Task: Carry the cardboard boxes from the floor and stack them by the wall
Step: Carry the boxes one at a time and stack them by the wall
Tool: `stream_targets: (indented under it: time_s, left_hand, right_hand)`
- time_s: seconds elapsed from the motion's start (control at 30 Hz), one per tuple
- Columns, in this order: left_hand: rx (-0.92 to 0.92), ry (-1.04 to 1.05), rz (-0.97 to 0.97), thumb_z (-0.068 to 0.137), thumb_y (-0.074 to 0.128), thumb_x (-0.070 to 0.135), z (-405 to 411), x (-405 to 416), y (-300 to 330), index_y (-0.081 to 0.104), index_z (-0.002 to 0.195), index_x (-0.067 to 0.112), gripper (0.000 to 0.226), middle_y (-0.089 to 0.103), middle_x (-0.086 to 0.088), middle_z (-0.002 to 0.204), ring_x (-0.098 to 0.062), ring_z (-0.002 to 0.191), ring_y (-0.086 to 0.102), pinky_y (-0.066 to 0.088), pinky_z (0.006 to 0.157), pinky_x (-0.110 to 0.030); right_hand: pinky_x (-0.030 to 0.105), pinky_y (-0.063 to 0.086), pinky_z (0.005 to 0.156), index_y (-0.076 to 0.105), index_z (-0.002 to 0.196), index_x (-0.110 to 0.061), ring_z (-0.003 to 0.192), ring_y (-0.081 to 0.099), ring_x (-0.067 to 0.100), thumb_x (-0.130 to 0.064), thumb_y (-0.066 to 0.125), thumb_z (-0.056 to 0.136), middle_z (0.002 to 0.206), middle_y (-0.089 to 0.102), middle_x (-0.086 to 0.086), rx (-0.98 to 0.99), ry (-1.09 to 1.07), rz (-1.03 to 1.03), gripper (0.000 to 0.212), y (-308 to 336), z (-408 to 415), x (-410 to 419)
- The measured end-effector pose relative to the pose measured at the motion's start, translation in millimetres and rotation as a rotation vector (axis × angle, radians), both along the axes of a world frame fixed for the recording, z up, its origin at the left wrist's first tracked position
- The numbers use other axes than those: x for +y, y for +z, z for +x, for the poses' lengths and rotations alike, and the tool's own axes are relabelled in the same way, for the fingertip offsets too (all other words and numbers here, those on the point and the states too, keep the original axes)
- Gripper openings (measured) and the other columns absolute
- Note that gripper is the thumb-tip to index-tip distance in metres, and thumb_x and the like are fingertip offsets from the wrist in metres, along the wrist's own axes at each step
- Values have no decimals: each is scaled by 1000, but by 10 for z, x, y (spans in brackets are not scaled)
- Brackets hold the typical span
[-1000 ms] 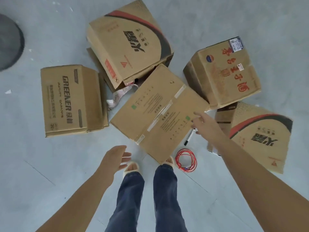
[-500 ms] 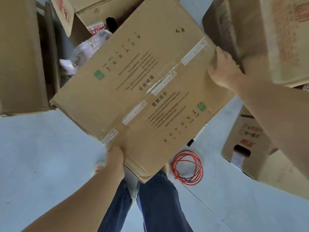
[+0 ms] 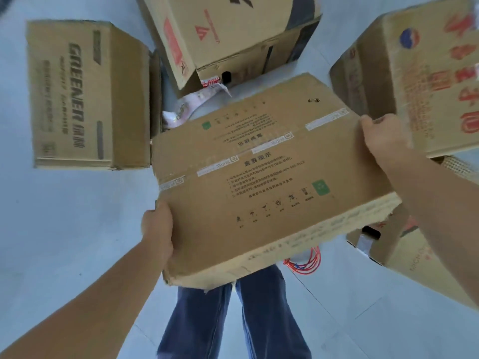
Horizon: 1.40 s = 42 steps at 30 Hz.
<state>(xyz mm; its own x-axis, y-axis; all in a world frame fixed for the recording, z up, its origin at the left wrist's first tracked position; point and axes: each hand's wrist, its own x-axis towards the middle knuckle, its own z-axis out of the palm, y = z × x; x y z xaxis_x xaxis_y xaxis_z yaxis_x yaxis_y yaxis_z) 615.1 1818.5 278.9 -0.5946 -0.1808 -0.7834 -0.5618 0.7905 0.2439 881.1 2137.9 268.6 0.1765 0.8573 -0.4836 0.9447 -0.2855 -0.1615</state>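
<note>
where boxes (image 3: 88, 94) lie, pale grey floor (image 3: 64, 229)

Boxes hem me in: the GREENER box (image 3: 88, 94) to my left, a red-printed box (image 3: 228, 32) straight ahead, another box (image 3: 425, 81) crowding my right hand (image 3: 383, 141). The taped box (image 3: 259, 177) I hold fills the middle. Bare floor (image 3: 64, 229) lies open beside my left hand (image 3: 158, 226); a red cable coil (image 3: 308, 263) lies near my feet.
</note>
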Motion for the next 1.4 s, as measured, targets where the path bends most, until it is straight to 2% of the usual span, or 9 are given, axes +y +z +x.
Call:
stream_targets:
  time_s: [0.2,0.4,0.53,0.67,0.77,0.83,1.03,1.27,1.4]
  left_hand:
    - [110,-108,16,96,34,44,-442,-219,1052,53,107,8,42,48,-1,81,-20,76,46,35,73,-35]
    - [284,-140,78,97,33,39,-917,-620,2260,54,107,11,36,54,-4,106,-24,96,48,37,82,-38]
    - [353,-15,138,91,34,39,-1126,-937,2997,57,101,14,35,55,1,96,-22,91,49,39,79,-37]
    - [407,99,179,86,34,36,-1102,-1407,3570,46,74,17,26,42,3,74,-20,77,40,31,62,-33]
    - [442,211,193,83,34,35,-861,-1822,3900,47,79,15,25,41,1,76,-20,72,39,31,61,-33]
    - [470,301,219,81,35,35,-626,-2072,4084,46,75,15,24,40,2,72,-18,67,38,31,59,-33]
    - [516,557,249,81,35,36,62,-2719,4402,34,61,21,25,30,4,63,-16,60,31,25,56,-31]
    - [598,823,226,84,34,32,664,-3709,4582,33,67,16,24,27,1,68,-19,64,27,21,57,-33]
    - [647,946,181,81,34,31,911,-4430,4677,39,74,16,18,29,0,72,-19,65,28,21,58,-33]
  right_hand:
    - [35,38,81,62,115,-1,110,56,39,-41,48,94,119,61,23,116,-245,-13,47,990,-5,-765]
    - [30,31,75,60,104,-8,93,51,29,-39,50,91,112,61,15,333,-389,-5,35,2089,-299,-1422]
    - [30,32,65,58,106,-12,86,45,23,-40,51,91,87,54,3,475,-439,-2,33,2758,-569,-1671]
    - [35,38,70,46,118,15,74,38,21,-31,46,95,74,39,19,575,-327,-61,52,3210,-707,-1871]
    - [48,43,94,40,128,13,101,55,41,-25,42,97,112,55,33,592,-225,-85,49,3563,-770,-1993]
    - [52,37,102,43,127,10,119,46,45,-25,40,98,126,50,30,590,-154,-102,45,3789,-795,-2047]
    - [32,35,65,55,120,-8,77,44,20,-26,35,100,95,52,5,568,79,-78,34,4274,-930,-2241]
    - [55,37,101,49,119,11,116,47,48,-11,44,93,122,52,32,637,313,-165,34,4647,-1311,-2946]
    - [55,41,96,54,106,10,109,50,47,-13,48,92,114,54,32,656,486,-178,27,4788,-1620,-3629]
